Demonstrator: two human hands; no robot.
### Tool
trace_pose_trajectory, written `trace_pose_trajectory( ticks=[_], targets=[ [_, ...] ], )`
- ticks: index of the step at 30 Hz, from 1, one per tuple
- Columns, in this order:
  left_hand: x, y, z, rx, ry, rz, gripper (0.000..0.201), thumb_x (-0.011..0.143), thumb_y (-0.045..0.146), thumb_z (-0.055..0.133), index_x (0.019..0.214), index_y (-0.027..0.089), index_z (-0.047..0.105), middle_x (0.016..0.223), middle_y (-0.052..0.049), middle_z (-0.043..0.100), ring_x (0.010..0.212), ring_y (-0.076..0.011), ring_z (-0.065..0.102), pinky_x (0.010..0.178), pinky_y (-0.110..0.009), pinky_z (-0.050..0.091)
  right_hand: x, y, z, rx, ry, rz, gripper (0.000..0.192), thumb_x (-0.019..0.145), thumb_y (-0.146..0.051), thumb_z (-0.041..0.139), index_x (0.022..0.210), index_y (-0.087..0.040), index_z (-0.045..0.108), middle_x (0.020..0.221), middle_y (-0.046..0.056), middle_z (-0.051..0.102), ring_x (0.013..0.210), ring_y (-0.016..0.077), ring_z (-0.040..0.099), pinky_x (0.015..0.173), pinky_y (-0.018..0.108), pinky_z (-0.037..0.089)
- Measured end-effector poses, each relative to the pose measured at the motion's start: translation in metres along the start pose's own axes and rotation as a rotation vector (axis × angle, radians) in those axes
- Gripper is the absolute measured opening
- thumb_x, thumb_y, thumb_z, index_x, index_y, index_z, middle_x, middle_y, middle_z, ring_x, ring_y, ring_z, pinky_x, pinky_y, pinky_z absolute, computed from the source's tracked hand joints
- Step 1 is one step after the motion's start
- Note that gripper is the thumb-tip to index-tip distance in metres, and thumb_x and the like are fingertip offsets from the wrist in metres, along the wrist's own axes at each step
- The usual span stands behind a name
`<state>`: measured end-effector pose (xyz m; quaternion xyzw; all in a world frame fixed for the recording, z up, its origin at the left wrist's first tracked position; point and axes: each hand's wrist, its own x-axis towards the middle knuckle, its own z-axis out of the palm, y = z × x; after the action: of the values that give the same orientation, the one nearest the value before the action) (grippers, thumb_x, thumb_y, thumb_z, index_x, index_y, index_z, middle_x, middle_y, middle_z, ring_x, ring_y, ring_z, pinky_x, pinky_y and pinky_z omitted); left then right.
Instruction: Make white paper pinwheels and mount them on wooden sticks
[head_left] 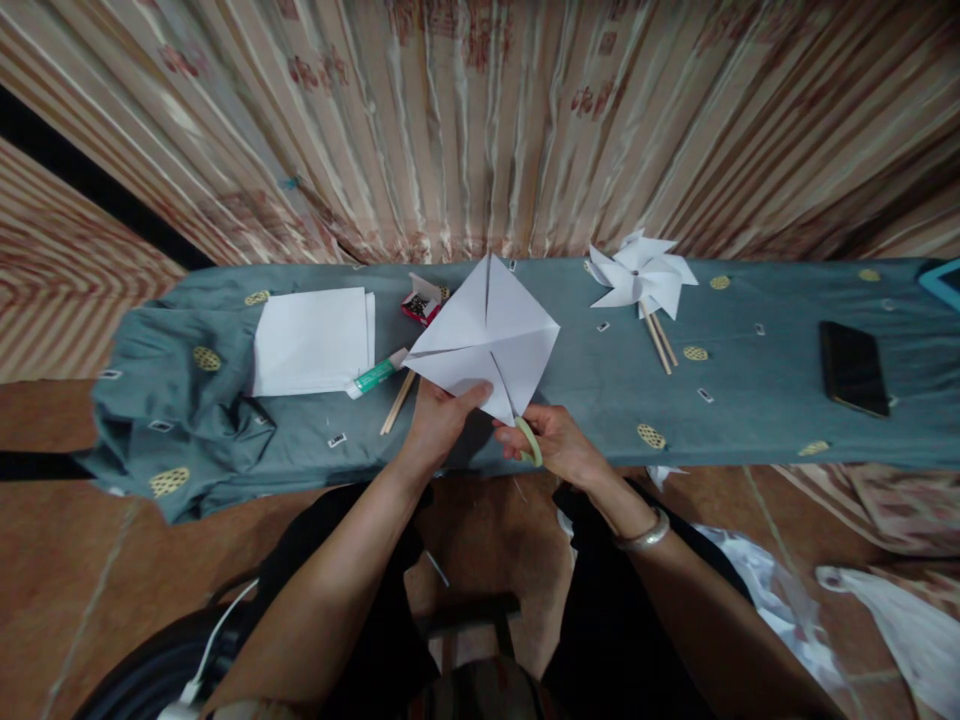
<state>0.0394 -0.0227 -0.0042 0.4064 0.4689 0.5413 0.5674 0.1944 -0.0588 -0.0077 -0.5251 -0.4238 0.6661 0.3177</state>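
A square sheet of white paper point(517, 325), turned like a diamond, is held over the table's front half. Slits run inward from its left, top and bottom corners. My left hand point(442, 420) grips the sheet's lower left edge, thumb on top. In my right hand point(551, 440) are scissors with pale green handles point(529, 442), at the sheet's bottom corner. Their blades are mostly hidden by the paper. Behind the sheet's left side lie a small red box point(421, 303) with its flap up, a green and white glue stick point(375, 375) and wooden sticks point(397, 402).
White paper sheets point(313, 340) are stacked at the left of the cloth-covered table point(750, 400). Finished paper pinwheels point(643, 275) on wooden sticks lie right of centre. Farther right are a black phone point(853, 367) and a blue-edged device point(943, 283). A pleated curtain point(525, 130) hangs behind.
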Motion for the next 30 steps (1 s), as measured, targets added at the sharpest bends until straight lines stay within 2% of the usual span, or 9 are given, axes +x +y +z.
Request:
trace_pose_trajectory(
  ticks=[8, 12, 14, 17, 19, 22, 24, 27, 30],
  targets=[
    [0.010, -0.002, -0.009, -0.063, 0.067, -0.050, 0.035, 0.056, 0.027, 0.080, 0.087, 0.015, 0.069, 0.089, -0.005, 0.073, 0.082, -0.0219, 0.066, 0.083, -0.037, 0.050, -0.005, -0.001, -0.010, -0.064, -0.124, 0.070, 0.055, 0.057, -0.054, 0.084, 0.092, -0.016, 0.065, 0.069, 0.000, 0.067, 0.063, 0.0111, 0.060, 0.057, 0.023, 0.045],
    [0.016, 0.005, -0.015, -0.126, 0.104, -0.044, 0.037, 0.054, 0.027, 0.082, 0.086, 0.014, 0.070, 0.081, -0.004, 0.072, 0.080, -0.0208, 0.066, 0.084, -0.036, 0.051, -0.011, -0.003, -0.032, -0.162, -0.223, 0.078, 0.054, 0.060, -0.056, 0.082, 0.092, -0.016, 0.064, 0.071, -0.002, 0.065, 0.064, 0.0097, 0.059, 0.060, 0.022, 0.046],
    [0.018, 0.010, -0.019, -0.151, 0.122, -0.031, 0.039, 0.051, 0.026, 0.083, 0.087, 0.014, 0.070, 0.079, -0.004, 0.072, 0.080, -0.0201, 0.066, 0.085, -0.035, 0.051, -0.016, -0.007, -0.047, -0.178, -0.222, 0.083, 0.053, 0.061, -0.056, 0.082, 0.090, -0.015, 0.064, 0.070, -0.002, 0.064, 0.061, 0.0088, 0.056, 0.058, 0.022, 0.044],
    [0.018, 0.013, -0.025, -0.132, 0.132, -0.036, 0.042, 0.050, 0.025, 0.083, 0.089, 0.016, 0.070, 0.080, -0.003, 0.073, 0.079, -0.0200, 0.066, 0.084, -0.035, 0.052, -0.021, -0.012, -0.067, -0.154, -0.117, 0.025, 0.049, 0.065, -0.056, 0.079, 0.090, -0.016, 0.067, 0.069, 0.000, 0.067, 0.060, 0.0097, 0.056, 0.056, 0.023, 0.043],
    [0.016, 0.012, -0.028, -0.084, 0.116, -0.057, 0.040, 0.051, 0.024, 0.081, 0.089, 0.016, 0.070, 0.083, -0.003, 0.073, 0.079, -0.0201, 0.066, 0.084, -0.035, 0.052, -0.019, -0.013, -0.076, -0.117, 0.049, -0.055, 0.049, 0.064, -0.056, 0.080, 0.091, -0.017, 0.068, 0.071, 0.001, 0.069, 0.059, 0.0105, 0.056, 0.056, 0.024, 0.044],
    [0.009, 0.008, -0.028, -0.018, 0.026, -0.123, 0.035, 0.052, 0.022, 0.080, 0.084, 0.016, 0.070, 0.085, -0.003, 0.073, 0.079, -0.0201, 0.067, 0.084, -0.035, 0.052, -0.011, -0.011, -0.081, -0.018, 0.303, -0.196, 0.051, 0.060, -0.055, 0.083, 0.093, -0.020, 0.068, 0.076, 0.002, 0.072, 0.064, 0.0134, 0.060, 0.062, 0.027, 0.048],
    [0.004, 0.005, -0.026, 0.002, -0.046, -0.177, 0.034, 0.050, 0.021, 0.080, 0.082, 0.016, 0.070, 0.084, -0.003, 0.074, 0.076, -0.0193, 0.067, 0.082, -0.035, 0.052, -0.003, -0.009, -0.083, 0.010, 0.400, -0.267, 0.049, 0.060, -0.053, 0.084, 0.093, -0.022, 0.068, 0.078, 0.002, 0.073, 0.068, 0.0150, 0.063, 0.065, 0.029, 0.049],
    [-0.005, 0.001, -0.022, 0.013, -0.138, -0.286, 0.035, 0.046, 0.020, 0.082, 0.078, 0.015, 0.070, 0.077, -0.003, 0.074, 0.068, -0.0174, 0.065, 0.071, -0.030, 0.052, 0.006, -0.009, -0.083, -0.012, 0.464, -0.332, 0.047, 0.058, -0.048, 0.086, 0.092, -0.022, 0.068, 0.078, 0.000, 0.072, 0.068, 0.0142, 0.062, 0.066, 0.028, 0.048],
    [-0.011, 0.000, -0.019, 0.026, -0.207, -0.419, 0.030, 0.044, 0.021, 0.081, 0.071, 0.013, 0.070, 0.066, -0.002, 0.071, 0.060, -0.0160, 0.063, 0.062, -0.026, 0.048, 0.011, -0.011, -0.079, -0.011, 0.406, -0.323, 0.046, 0.053, -0.044, 0.088, 0.087, -0.020, 0.069, 0.072, -0.003, 0.069, 0.065, 0.0124, 0.060, 0.063, 0.026, 0.047]
  ],
)
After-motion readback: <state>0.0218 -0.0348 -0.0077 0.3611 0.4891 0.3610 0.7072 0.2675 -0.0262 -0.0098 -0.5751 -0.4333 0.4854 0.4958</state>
